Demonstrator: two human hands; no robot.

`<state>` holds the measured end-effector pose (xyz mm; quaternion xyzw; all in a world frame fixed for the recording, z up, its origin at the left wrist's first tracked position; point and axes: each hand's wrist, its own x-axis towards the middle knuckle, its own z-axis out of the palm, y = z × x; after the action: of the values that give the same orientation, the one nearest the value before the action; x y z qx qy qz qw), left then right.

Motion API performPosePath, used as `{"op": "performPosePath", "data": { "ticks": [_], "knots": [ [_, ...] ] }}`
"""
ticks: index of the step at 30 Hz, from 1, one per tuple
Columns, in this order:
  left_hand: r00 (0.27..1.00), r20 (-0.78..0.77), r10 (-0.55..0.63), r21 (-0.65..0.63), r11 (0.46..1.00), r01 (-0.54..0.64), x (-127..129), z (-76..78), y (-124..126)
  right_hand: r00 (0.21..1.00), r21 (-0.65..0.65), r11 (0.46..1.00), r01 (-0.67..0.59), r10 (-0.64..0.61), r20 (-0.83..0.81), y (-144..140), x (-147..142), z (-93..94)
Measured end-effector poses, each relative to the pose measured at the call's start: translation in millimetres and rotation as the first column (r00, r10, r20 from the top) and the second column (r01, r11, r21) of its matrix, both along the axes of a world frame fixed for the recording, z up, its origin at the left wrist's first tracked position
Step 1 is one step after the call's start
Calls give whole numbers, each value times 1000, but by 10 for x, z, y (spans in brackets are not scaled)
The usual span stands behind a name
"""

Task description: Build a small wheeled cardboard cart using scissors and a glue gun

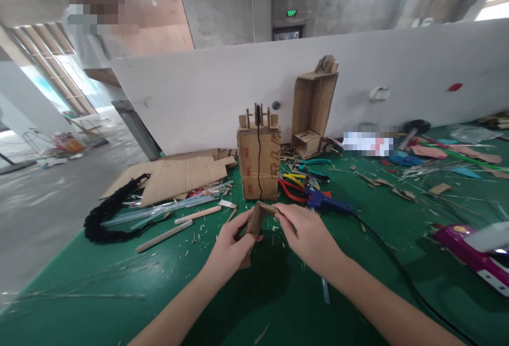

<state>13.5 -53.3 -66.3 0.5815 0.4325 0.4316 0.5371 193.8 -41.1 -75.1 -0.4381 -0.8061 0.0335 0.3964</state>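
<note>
While our left hand (230, 245) and right hand (306, 234) pinch the folded cardboard piece (258, 217), the finished-looking cardboard box (259, 163) stands at 12 o'clock, apart and unjoined.

Green lit sign (291, 13) high on the grey concrete back wall: characters too small to read. Upright brown cardboard box (259, 163) on the green bench (119, 303): faint red printing on its front face, not legible. No other text or numbers readable.
</note>
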Motion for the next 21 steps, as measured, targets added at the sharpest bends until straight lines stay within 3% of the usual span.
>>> {"op": "performPosePath", "data": {
  "ticks": [21],
  "knots": [
    [998,57,2,-56,998,2,-3,58,-16,993,7,1000,-29,29,-117,35,-9,-6]
  ]
}}
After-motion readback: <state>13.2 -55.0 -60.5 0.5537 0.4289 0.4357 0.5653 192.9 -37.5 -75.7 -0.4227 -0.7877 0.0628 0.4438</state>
